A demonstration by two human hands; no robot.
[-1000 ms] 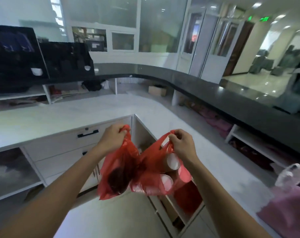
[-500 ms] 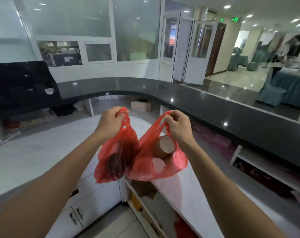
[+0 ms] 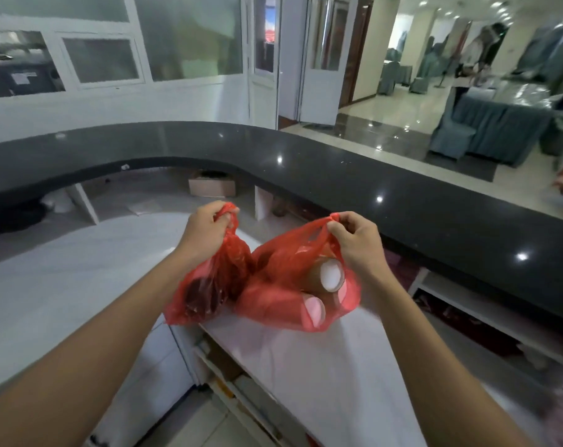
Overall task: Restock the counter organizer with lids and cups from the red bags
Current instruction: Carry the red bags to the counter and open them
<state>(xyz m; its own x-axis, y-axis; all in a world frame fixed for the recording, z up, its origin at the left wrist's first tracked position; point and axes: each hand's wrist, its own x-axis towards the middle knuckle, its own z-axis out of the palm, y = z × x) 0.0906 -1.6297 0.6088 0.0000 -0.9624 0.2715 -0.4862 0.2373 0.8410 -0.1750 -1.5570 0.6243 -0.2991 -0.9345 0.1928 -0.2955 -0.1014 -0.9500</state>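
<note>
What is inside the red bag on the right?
Brown paper cup stacks lying sideways show in the right red bag, which the right hand grips. How many cups cannot be seen: the plastic covers the rest.

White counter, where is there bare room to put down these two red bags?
The white counter lies bare left of the left hand, and its near strip below the bags. Shelves under it are crowded.
</note>
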